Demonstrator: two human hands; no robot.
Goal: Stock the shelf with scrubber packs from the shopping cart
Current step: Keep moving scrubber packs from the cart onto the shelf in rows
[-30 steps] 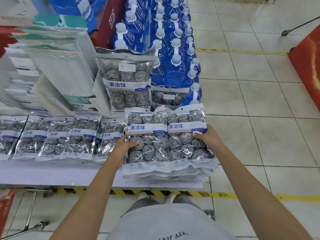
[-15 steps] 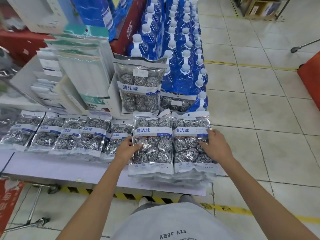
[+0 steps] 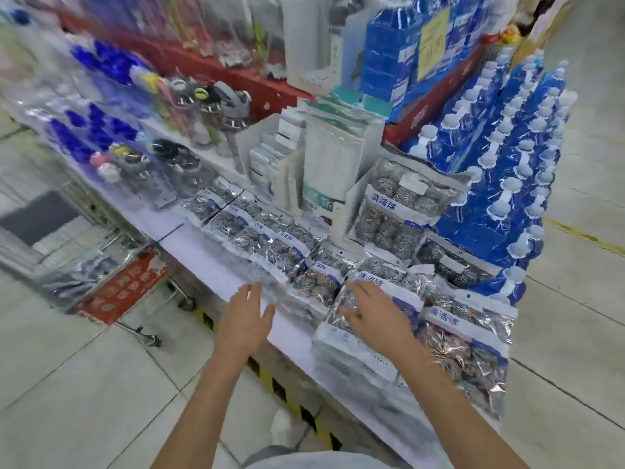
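Two stacks of steel scrubber packs lie side by side at the white shelf's [image 3: 216, 262] front right: the left stack [image 3: 365, 333] and the right stack [image 3: 470, 346]. My right hand [image 3: 375, 316] rests flat on top of the left stack, fingers spread. My left hand [image 3: 247, 316] hovers open over the shelf's front edge and holds nothing. A row of scrubber packs [image 3: 270, 238] lies further left along the shelf. One scrubber pack [image 3: 395, 211] stands upright behind them. The shopping cart [image 3: 77, 252] is at the left, blurred.
Blue bottles with white caps [image 3: 507, 164] fill the right end of the display. White boxed goods [image 3: 324, 164] stand behind the packs. A red sign [image 3: 125, 286] hangs on the cart. Tiled floor lies on both sides, with yellow-black tape under the shelf edge.
The view has swung left, bringing the cart into sight. My left hand has let go of the stacks and drawn back to the shelf edge. My right hand moved from the right stack onto the left one.
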